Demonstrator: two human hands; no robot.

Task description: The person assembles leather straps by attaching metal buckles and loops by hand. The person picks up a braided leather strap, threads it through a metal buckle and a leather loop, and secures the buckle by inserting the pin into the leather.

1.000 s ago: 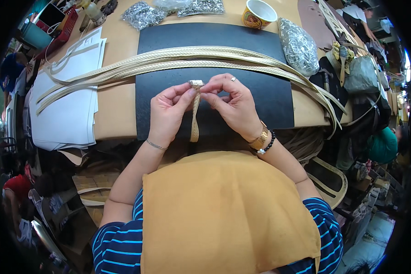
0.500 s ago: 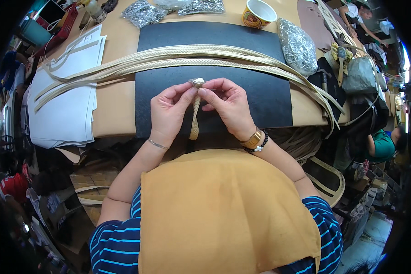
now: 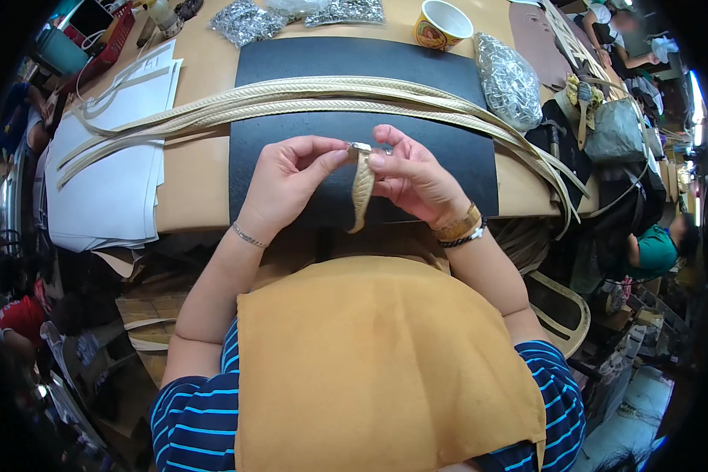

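Note:
Above the near part of a black mat [image 3: 307, 204], I hold a short cream braided strap [image 3: 362, 193] up in front of me. A small silvery metal piece, which looks like a buckle [image 3: 359, 146], sits at its upper end. My left hand [image 3: 291, 177] pinches this metal piece from the left between thumb and forefinger. My right hand [image 3: 421, 177] grips the strap's top from the right, thumb in front, with the index finger raised. The strap's lower end hangs free. Fingers partly hide the metal piece.
Long braided straps [image 3: 291, 110] lie across the mat. White sheets [image 3: 106, 185] are stacked at left. Bags of metal parts [image 3: 507, 82] and a paper cup [image 3: 443, 25] stand at the back. A hammer [image 3: 554, 138] and brush [image 3: 583, 114] lie right. Other people are around.
The strap and metal piece have shifted slightly right and turned, showing more of the strap's broad face. My right hand's fingers have spread and its index finger has lifted.

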